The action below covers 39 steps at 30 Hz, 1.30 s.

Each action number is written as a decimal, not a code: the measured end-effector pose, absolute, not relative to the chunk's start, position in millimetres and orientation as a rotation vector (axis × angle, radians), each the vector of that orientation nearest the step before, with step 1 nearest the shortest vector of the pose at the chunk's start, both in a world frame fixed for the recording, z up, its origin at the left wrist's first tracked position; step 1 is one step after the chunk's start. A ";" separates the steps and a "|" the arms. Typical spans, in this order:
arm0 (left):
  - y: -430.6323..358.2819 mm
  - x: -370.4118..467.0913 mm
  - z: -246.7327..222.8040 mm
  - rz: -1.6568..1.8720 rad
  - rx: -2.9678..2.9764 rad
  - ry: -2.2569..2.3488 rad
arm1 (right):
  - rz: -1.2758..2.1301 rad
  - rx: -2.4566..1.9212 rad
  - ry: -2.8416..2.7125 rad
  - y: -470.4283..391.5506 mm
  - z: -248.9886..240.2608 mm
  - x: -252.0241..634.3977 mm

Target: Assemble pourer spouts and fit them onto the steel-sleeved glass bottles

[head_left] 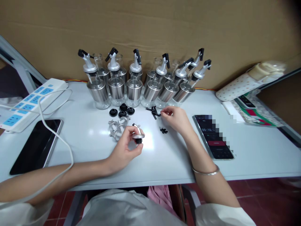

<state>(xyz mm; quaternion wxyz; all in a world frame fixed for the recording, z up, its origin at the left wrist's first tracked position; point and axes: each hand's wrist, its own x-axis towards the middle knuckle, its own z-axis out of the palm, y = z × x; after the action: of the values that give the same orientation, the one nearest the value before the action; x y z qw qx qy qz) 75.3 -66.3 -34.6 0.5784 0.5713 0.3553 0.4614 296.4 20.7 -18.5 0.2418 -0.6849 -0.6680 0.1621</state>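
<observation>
My left hand (128, 146) is closed on a silver pourer top (138, 137) with a black ribbed stopper pointing down. Just behind that hand lie several loose silver spout pieces (116, 127) and several black round stoppers (122, 110). The fingers of my right hand (175, 117) are pinched at the edge of a small pile of black levers (153, 112); one lever seems to be at the fingertips. Tiny black parts (163, 130) lie nearer to me, left of the right wrist.
Glass bottles with steel sleeves (134, 91), several with pourers, line the back. A power strip (35, 103), white cable (58, 136) and dark tablet (36, 146) are left. A phone (213, 138), spotted flask (244, 83) and patterned packet (256, 110) are right.
</observation>
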 end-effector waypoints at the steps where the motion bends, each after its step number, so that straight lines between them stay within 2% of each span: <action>1: -66.2 75.1 -34.8 1.086 1.365 0.831 | 0.432 -1.894 -1.850 20.2 -19.9 296.0; 13: -64.9 72.4 -36.8 1.013 1.479 0.884 | 0.518 -1.873 -1.945 21.7 -23.5 297.6; 18: -66.8 75.7 -36.8 1.050 1.261 0.868 | 0.614 -1.773 -1.778 20.1 -18.1 296.4; 21: -67.1 76.9 -36.3 1.037 1.196 0.869 | 0.828 -1.500 -1.681 16.5 -11.9 292.1; 25: -66.5 76.3 -35.9 1.039 1.192 0.912 | 1.313 -1.080 -1.635 6.2 -1.8 281.4; 28: -66.7 75.2 -36.1 1.041 1.192 0.941 | 1.516 -0.941 -1.613 -0.8 2.2 274.4; 39: -66.2 73.8 -37.7 1.050 1.209 0.937 | 1.442 -1.022 -1.732 -5.0 5.2 268.0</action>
<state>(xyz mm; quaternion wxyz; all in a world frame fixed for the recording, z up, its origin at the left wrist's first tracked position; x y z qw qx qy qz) 73.8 -66.2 -37.7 0.5998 0.5213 0.4041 0.4530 268.0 -5.0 5.2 0.3275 -0.3904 -0.6613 0.5505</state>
